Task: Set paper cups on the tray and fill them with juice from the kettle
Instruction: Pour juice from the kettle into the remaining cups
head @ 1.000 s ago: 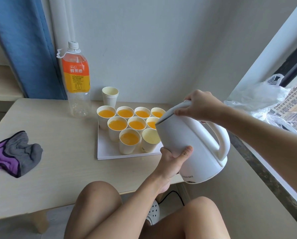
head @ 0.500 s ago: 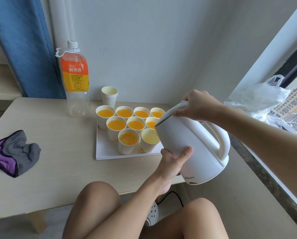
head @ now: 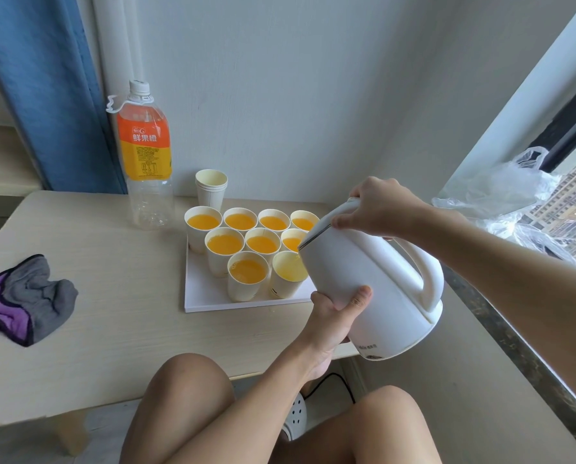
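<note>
A white kettle [head: 377, 279] is tilted steeply, its spout over the front right paper cup [head: 288, 277] on the white tray [head: 206, 296]. That cup shows only pale juice low inside. My right hand [head: 377, 209] grips the kettle's lid at the top. My left hand [head: 333, 316] holds the kettle's body from below, thumb on its side. Several other cups on the tray hold orange juice, among them the front left cup [head: 246, 279].
An almost empty juice bottle [head: 146, 155] stands behind the tray, next to a stack of spare cups [head: 211, 190]. A grey and purple cloth [head: 22, 299] lies at the table's left. Plastic bags [head: 500, 195] sit on the window sill at the right. My knees are below the table edge.
The kettle stays tilted over the front right cup, both hands in the same hold. The view has shifted slightly.
</note>
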`<state>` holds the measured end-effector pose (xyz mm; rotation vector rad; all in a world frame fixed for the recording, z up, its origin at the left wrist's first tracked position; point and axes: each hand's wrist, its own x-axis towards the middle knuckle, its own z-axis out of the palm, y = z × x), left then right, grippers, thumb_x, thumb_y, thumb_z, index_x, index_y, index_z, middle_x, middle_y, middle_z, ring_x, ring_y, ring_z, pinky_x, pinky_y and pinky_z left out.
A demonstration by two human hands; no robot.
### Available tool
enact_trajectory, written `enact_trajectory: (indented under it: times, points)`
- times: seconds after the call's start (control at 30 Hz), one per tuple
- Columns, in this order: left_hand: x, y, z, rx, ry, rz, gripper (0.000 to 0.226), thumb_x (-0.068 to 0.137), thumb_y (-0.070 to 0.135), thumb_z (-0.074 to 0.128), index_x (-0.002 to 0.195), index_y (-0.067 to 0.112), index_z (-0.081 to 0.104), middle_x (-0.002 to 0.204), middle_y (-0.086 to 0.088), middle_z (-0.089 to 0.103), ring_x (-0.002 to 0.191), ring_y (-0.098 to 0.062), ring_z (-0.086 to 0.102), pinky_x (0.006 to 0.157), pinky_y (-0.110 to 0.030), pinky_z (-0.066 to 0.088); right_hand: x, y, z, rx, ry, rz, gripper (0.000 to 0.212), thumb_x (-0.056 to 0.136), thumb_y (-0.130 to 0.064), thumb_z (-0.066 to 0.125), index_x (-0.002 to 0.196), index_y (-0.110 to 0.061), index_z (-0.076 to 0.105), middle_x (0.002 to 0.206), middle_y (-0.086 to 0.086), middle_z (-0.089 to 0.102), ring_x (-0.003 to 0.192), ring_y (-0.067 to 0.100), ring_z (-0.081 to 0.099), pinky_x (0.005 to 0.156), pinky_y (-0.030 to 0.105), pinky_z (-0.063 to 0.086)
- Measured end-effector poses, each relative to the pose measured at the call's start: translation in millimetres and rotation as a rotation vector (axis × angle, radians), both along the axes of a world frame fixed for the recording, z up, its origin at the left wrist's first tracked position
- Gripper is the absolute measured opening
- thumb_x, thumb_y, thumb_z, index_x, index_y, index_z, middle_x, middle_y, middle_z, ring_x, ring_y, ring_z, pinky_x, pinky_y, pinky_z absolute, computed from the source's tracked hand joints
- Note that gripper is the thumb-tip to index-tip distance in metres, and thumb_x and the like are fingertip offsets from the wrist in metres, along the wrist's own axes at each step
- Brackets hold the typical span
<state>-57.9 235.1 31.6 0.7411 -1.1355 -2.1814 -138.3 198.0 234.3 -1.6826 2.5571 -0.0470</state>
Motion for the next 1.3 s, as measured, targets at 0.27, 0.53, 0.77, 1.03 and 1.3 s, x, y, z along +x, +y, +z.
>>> enact_trajectory:
  times: [0.27,0.53,0.77,1.03,1.3]
  points:
    - [0.1,1.2,0.7,0.006,0.002,-0.008,0.13,0.043,0.081,0.09,0.142,0.012,0.042,0.138,-0.006,0.064,0.129,-0.025,0.062,0.105,-0.057,0.053,-0.8,-0.5,-0.1,0.001,0.002,0.008,0.034,0.078,-0.05,0.073,0.081,-0.019,0.058,0.07,0.004,0.055,0.045,0.02,0.057,0.045,0.02,0.038]
    - [0.7,1.4,1.9,0.011,0.02,-0.022,0.125,0.046,0.078,0.09,0.142,0.014,0.041,0.138,-0.006,0.064,0.127,-0.025,0.063,0.102,-0.055,0.056,0.6,-1.1,0.0,-0.003,0.001,0.005,0.034,0.078,-0.047,0.073,0.086,-0.015,0.063,0.073,0.004,0.058,0.05,0.021,0.059,0.049,0.023,0.044]
    - [1.2,1.8,3.4,0.025,0.025,-0.035,0.109,0.058,0.067,0.085,0.143,0.015,0.041,0.136,-0.005,0.066,0.127,-0.026,0.063,0.103,-0.056,0.056,0.7,-3.6,-2.7,-0.01,0.018,0.007,0.036,0.077,-0.048,0.073,0.086,-0.014,0.064,0.073,0.005,0.059,0.055,0.022,0.06,0.052,0.025,0.044]
    - [0.9,2.5,4.5,0.034,0.031,-0.037,0.106,0.059,0.065,0.084,0.142,0.014,0.041,0.137,-0.006,0.064,0.127,-0.024,0.063,0.101,-0.053,0.058,0.8,-3.0,-1.0,-0.01,0.018,0.007,0.035,0.078,-0.047,0.072,0.086,-0.014,0.064,0.072,0.004,0.059,0.054,0.021,0.059,0.051,0.023,0.042]
    - [0.5,2.9,4.6,0.036,0.033,-0.043,0.105,0.06,0.065,0.083,0.142,0.015,0.041,0.137,-0.007,0.064,0.126,-0.026,0.063,0.101,-0.055,0.057,1.0,-4.2,-2.4,-0.017,0.022,0.004,0.036,0.077,-0.047,0.073,0.088,-0.014,0.065,0.075,0.005,0.059,0.055,0.021,0.058,0.053,0.025,0.047]
